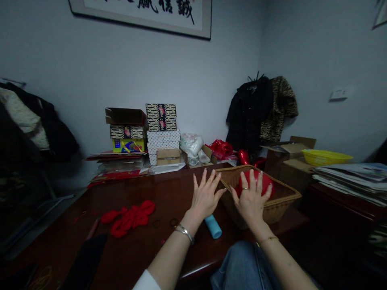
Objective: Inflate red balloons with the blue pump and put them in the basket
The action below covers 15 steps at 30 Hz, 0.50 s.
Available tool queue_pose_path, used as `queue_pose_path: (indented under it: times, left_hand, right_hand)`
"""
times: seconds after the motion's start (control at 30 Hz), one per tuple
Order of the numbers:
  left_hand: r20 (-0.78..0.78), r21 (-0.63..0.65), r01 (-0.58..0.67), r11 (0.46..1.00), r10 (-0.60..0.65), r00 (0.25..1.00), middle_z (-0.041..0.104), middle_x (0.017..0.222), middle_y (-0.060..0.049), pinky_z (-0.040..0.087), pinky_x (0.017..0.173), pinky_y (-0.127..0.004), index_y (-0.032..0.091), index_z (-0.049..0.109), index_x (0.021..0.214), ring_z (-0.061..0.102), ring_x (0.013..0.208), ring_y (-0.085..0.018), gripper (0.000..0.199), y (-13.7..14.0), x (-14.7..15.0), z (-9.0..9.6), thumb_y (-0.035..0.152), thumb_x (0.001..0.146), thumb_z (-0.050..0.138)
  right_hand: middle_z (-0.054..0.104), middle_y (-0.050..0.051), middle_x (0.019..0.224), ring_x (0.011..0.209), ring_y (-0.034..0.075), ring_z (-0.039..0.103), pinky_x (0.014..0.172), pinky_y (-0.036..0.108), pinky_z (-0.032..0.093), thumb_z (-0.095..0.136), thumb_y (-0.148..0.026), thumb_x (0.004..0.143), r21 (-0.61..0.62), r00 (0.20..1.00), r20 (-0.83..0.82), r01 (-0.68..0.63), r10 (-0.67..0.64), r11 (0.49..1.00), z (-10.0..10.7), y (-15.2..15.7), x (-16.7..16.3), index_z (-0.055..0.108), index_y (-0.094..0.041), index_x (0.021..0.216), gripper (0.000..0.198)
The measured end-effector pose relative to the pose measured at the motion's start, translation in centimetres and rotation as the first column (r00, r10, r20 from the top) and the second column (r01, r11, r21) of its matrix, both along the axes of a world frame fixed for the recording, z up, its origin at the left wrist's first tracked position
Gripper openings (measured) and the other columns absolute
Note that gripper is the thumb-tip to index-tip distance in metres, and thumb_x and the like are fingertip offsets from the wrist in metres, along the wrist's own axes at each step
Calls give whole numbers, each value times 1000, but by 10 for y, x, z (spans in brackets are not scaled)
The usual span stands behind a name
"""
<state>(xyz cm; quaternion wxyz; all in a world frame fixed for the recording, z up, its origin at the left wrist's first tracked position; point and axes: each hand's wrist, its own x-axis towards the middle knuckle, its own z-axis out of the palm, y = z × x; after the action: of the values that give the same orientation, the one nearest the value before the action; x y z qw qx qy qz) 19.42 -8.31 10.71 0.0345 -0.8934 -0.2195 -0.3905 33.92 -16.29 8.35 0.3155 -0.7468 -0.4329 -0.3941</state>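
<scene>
My left hand [206, 193] is held out over the table with its fingers spread and nothing in it. Also spread wide, my right hand [251, 197] is in front of a wicker basket [281, 209], overlapping its near side. Inside the basket, partly hidden behind my right fingers, is a rounded red object [268, 186]; whether the hand touches it I cannot tell. Just below my left hand a light blue cylinder [214, 227] lies on the table, its far end covered by the hand. Crumpled red cloth [133, 217] lies farther left.
Boxes [163, 141] are stacked along the back of the dark wooden table [175, 189], beside a plastic bag [192, 145] and red shiny material [222, 149]. A dark flat item [84, 257] lies at the front left. Papers [353, 181] and a yellow basket [326, 157] are at the right.
</scene>
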Motion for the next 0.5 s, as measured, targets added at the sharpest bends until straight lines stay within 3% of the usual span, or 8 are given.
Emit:
queue_pose_path:
  times: [0.27,0.5]
  left_hand:
    - [-23,60,-131,990,132,991,24,151,-7,11,109,-58,26,25,144,6,140,-28,59,11,-33,-11,46,89,37]
    - [-96,92,-245,965,253,963,20,152,-7,12,110,-57,25,22,145,3,140,-27,61,21,-67,-26,48,90,34]
  right_hand:
    - [21,20,149,138,32,7,104,61,14,47,-37,87,-33,990,17,-138,139,990,-6,18,-29,35,-9,136,57]
    - [19,21,149,137,34,8,104,61,19,48,-33,88,-64,953,73,-290,295,955,-28,41,-58,32,-8,137,58]
